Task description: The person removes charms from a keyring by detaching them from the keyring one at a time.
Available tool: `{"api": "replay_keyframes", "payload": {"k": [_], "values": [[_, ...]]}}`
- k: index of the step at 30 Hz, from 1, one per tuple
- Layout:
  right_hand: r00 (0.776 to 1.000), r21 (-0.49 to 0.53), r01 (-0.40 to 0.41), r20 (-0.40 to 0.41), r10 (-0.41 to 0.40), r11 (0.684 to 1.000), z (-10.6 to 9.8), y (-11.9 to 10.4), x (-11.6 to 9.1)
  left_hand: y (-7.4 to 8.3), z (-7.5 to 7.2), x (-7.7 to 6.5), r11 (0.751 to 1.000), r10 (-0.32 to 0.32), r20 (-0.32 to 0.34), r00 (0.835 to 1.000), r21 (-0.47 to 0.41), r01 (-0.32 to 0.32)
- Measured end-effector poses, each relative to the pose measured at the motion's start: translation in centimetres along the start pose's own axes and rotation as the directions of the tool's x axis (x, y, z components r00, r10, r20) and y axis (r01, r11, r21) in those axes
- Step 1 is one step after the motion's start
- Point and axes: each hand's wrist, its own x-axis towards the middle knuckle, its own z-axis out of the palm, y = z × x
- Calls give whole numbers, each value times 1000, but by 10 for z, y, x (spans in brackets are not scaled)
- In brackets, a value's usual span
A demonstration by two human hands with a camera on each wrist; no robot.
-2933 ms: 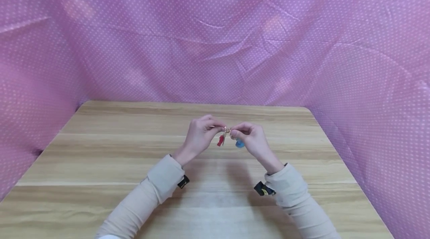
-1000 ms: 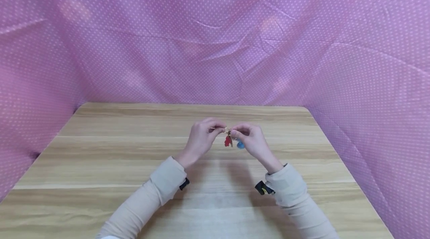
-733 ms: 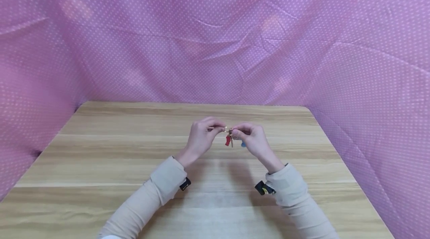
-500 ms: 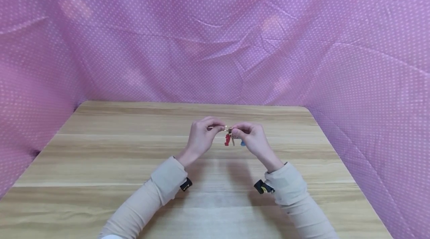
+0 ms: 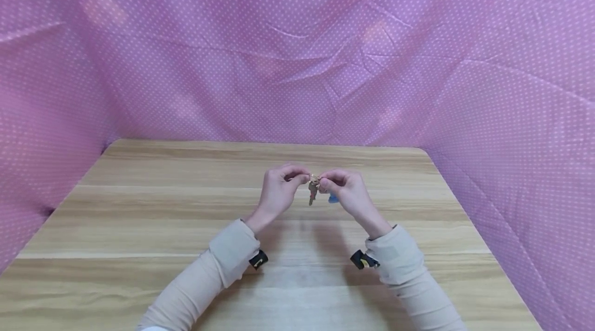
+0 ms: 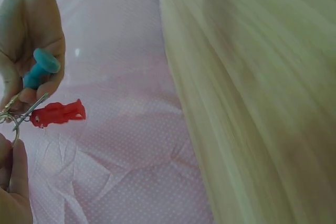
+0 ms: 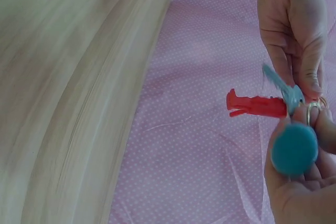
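At the middle of the head view, both hands hold a gold key ring above the table. My left hand (image 5: pixel 279 191) pinches the ring (image 6: pixel 16 132) between thumb and fingers. Close to its right, my right hand (image 5: pixel 350 194) pinches the ring's other side, where small gold fittings are partly covered by fingertips. A key (image 5: pixel 312 192) hangs down between the hands. Behind it the red figure-shaped charm (image 6: pixel 58 114) is mostly hidden in the head view but plain in both wrist views. Under the right fingers hangs a blue round-ended charm (image 7: pixel 294 149).
The light wood-grain table (image 5: pixel 297 289) spreads below both hands. Pink dotted cloth (image 5: pixel 297 62) rises behind it and along both sides. Black straps with small devices sit at both beige sleeve cuffs (image 5: pixel 395 253).
The key has swung round to show its flat side and now covers most of the red charm. The blue charm has shifted slightly. Both hands stay almost in place, still pinching.
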Motion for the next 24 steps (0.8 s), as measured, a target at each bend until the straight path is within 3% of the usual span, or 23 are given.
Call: {"api": "replay_keyframes", "payload": {"k": [4, 6, 8, 11, 15, 17, 19, 24], "values": [[999, -21, 23, 43, -22, 1000, -1, 1, 0, 0, -1, 0, 992, 103, 10, 995, 66, -104], [998, -32, 36, 46, -35, 999, -2, 1, 0, 0, -1, 0, 990, 118, 26, 993, 69, -120], [999, -38, 39, 34, -38, 999, -1, 1, -1, -1, 0, 0, 996, 82, 57, 995, 33, -84], [999, -21, 32, 1, -32, 999, 1, 0, -1, -2, 2, 0, 997, -46, 135, 990, -55, 54], [999, 48, 14, -50, -12, 999, 5, 1, -2, -4, 3, 0, 970, -191, 248, 950, -104, 222], [997, 86, 7, -74, -1, 996, 6, 3, -2, -4, 3, 1, 965, -206, 280, 938, -99, 242], [996, 102, 9, -87, 0, 995, 6, 3, -3, -5, 3, 2, 966, -200, 286, 937, -101, 237], [994, 14, 48, -104, -47, 999, 3, 6, -4, -7, 3, 2, 966, -192, 287, 938, -110, 232]]}}
